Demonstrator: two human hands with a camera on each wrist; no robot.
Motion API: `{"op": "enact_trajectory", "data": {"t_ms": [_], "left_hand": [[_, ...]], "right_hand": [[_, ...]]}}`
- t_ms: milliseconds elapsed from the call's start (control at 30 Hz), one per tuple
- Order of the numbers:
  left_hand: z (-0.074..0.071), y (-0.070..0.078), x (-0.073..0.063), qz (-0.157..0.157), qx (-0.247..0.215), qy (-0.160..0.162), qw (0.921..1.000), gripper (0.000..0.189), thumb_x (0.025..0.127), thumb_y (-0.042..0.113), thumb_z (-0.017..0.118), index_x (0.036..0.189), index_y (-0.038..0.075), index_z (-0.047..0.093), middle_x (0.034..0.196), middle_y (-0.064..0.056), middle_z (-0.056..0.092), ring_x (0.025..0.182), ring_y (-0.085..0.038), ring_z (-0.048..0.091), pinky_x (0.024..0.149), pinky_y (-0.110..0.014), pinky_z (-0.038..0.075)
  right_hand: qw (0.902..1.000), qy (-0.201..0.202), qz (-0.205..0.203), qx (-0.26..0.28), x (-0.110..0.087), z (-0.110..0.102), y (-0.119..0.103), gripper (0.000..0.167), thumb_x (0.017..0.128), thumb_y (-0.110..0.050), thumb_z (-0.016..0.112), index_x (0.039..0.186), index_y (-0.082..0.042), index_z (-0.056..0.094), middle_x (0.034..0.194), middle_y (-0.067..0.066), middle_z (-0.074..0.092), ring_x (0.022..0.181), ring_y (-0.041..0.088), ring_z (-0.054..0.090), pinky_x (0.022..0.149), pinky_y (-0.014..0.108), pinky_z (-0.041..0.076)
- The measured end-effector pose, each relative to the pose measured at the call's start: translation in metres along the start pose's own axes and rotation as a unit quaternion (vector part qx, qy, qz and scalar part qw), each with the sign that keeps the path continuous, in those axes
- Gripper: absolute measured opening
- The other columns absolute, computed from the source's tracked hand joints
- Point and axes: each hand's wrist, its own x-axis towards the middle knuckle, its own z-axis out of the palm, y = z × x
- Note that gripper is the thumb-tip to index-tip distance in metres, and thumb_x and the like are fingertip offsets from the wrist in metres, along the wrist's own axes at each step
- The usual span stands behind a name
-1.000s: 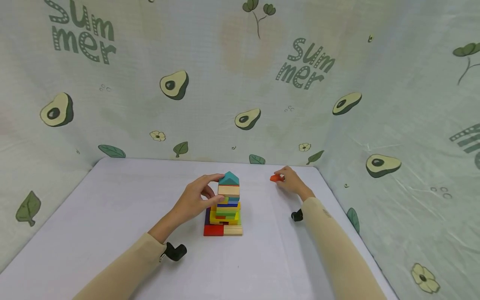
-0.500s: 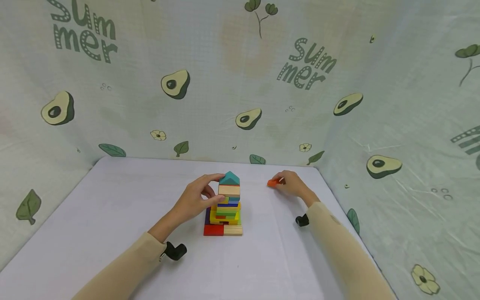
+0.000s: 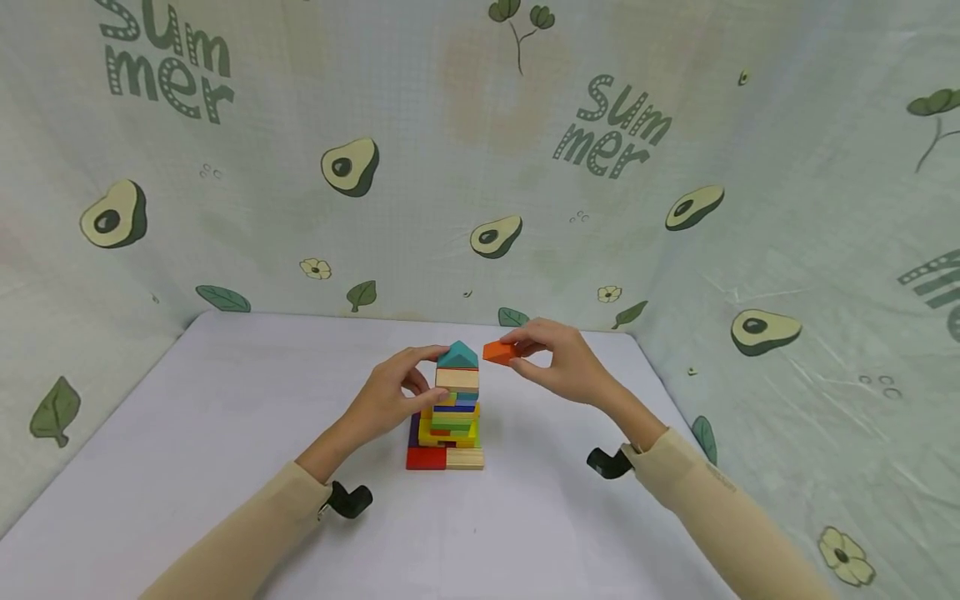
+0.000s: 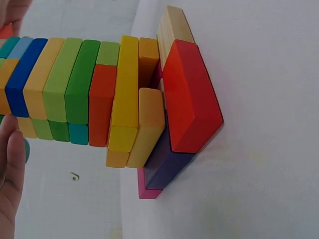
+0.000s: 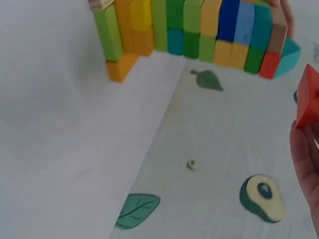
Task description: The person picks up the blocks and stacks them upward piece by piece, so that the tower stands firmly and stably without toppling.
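Note:
A tall tower of coloured wooden blocks (image 3: 454,427) stands on the table, with a teal triangular block (image 3: 458,357) on top. At its upper left, my left hand (image 3: 386,396) steadies it: the index fingertip touches the teal block and the thumb rests against the stack lower down. To the right of the tower top, my right hand (image 3: 558,362) pinches an orange triangular block (image 3: 496,352) between thumb and fingers, raised above the table and apart from the tower. The same orange block (image 5: 307,97) shows at the right edge of the right wrist view.
The tower's wide base has a red block (image 3: 426,458) and a bare wood block (image 3: 465,459) along its front. Beneath it is the white tabletop (image 3: 300,358), enclosed by avocado-printed cloth (image 3: 420,125) behind and at the sides.
My right hand has lifted the orange triangular block off the table's right side and carried it left, close to the tower's top. The left hand and the tower stay put.

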Motion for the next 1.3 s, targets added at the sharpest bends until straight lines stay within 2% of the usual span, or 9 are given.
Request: {"op": "enact_trajectory", "data": {"t_ms": [133, 333, 467, 667, 800, 1033, 1300], "left_hand": [[0.0, -0.001, -0.001, 0.001, -0.002, -0.004, 1.0, 0.066, 0.095, 0.028, 0.083, 0.154, 0.031, 0.054, 0.14, -0.002, 0.063, 0.086, -0.011, 0.066, 0.083, -0.037, 0.064], [0.001, -0.001, -0.002, -0.003, -0.002, -0.008, 1.0, 0.067, 0.095, 0.029, 0.083, 0.155, 0.029, 0.054, 0.142, -0.003, 0.063, 0.085, -0.011, 0.066, 0.083, -0.037, 0.064], [0.001, 0.001, -0.002, 0.0, -0.002, -0.007, 1.0, 0.067, 0.095, 0.029, 0.083, 0.155, 0.029, 0.054, 0.142, -0.003, 0.063, 0.085, -0.01, 0.066, 0.083, -0.037, 0.064], [0.001, 0.0, -0.001, 0.009, 0.003, -0.004, 0.9999, 0.066, 0.095, 0.03, 0.083, 0.154, 0.029, 0.055, 0.141, -0.002, 0.064, 0.083, -0.009, 0.067, 0.082, -0.032, 0.063], [0.001, 0.0, -0.001, 0.015, 0.003, -0.005, 0.9999, 0.066, 0.095, 0.031, 0.083, 0.154, 0.03, 0.054, 0.142, -0.001, 0.064, 0.083, -0.008, 0.067, 0.082, -0.029, 0.062], [0.0, 0.0, -0.001, 0.01, 0.003, -0.004, 0.9999, 0.066, 0.095, 0.03, 0.083, 0.154, 0.03, 0.054, 0.141, -0.002, 0.064, 0.083, -0.009, 0.067, 0.082, -0.032, 0.063], [-0.002, 0.0, -0.001, 0.013, -0.003, -0.007, 0.9999, 0.066, 0.095, 0.03, 0.083, 0.154, 0.029, 0.054, 0.141, -0.004, 0.064, 0.083, -0.01, 0.067, 0.082, -0.036, 0.064]], "right_hand": [[0.9991, -0.011, -0.04, 0.007, 0.003, 0.007, -0.019, 0.033, 0.094, -0.01, 0.082, 0.126, -0.013, 0.075, 0.118, -0.003, 0.073, 0.102, 0.011, 0.07, 0.089, 0.032, 0.063], [0.9984, -0.022, -0.051, 0.011, 0.005, 0.022, -0.03, 0.029, 0.093, -0.01, 0.083, 0.121, -0.012, 0.078, 0.115, -0.003, 0.071, 0.1, 0.012, 0.068, 0.085, 0.029, 0.063], [0.9982, -0.013, -0.058, 0.011, 0.009, 0.029, -0.032, 0.03, 0.091, -0.007, 0.084, 0.12, -0.009, 0.078, 0.114, 0.001, 0.068, 0.099, 0.014, 0.068, 0.085, 0.033, 0.064], [0.9984, -0.004, -0.052, 0.024, 0.011, 0.037, -0.028, 0.033, 0.09, -0.012, 0.087, 0.122, -0.009, 0.076, 0.115, 0.002, 0.069, 0.1, 0.02, 0.071, 0.089, 0.031, 0.063], [0.9983, 0.008, -0.038, 0.043, 0.008, 0.041, -0.024, 0.03, 0.09, -0.015, 0.087, 0.118, -0.011, 0.075, 0.117, 0.002, 0.07, 0.106, 0.022, 0.07, 0.09, 0.033, 0.063], [0.9983, 0.014, -0.018, 0.054, 0.005, 0.049, -0.016, 0.024, 0.092, -0.013, 0.086, 0.113, -0.014, 0.076, 0.129, 0.002, 0.068, 0.118, 0.017, 0.067, 0.095, 0.032, 0.061], [0.9981, 0.041, -0.021, 0.042, 0.004, 0.057, -0.018, 0.021, 0.091, -0.013, 0.086, 0.109, -0.014, 0.075, 0.123, 0.001, 0.071, 0.115, 0.016, 0.068, 0.093, 0.029, 0.061]]}}
